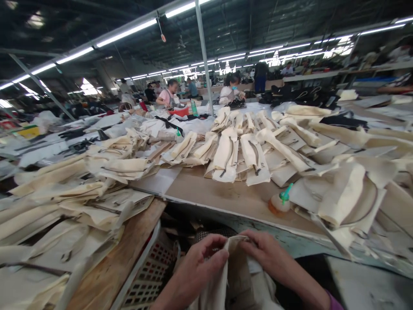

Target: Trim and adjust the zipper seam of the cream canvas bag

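Left hand point(204, 260): thumb and fingers clamped on the upper edge of a cream fabric piece, folded and pouch-like point(238, 275). Right hand point(269, 254): fingers bent over the same edge just opposite, gripping it; thumb hidden, so can't tell exactly how it sits. Piece is held up between both hands, low centre of view, in front of the near edge of a tan flat worktop point(200, 189), lower part running out of frame. Purple sleeve cuff point(334, 301) on the right forearm. Left of the hands: white plastic basket with perforated walls point(150, 271), next to a brown wooden board point(129, 245) partly covered by a pile of cream fabric pieces with dark strips point(74, 206). On the worktop beyond: row of folded cream pieces with dark curved strips point(226, 155), lying side by side and overlapping. Squat translucent bottle with green spout, orange-brown toward the base point(280, 203), stands near the front edge, just beside a heap of larger cream pieces at right point(345, 193). Far side: co-worker in pink point(165, 97) by a red basin point(179, 111); masked co-worker point(229, 92) handling dark material point(235, 104).
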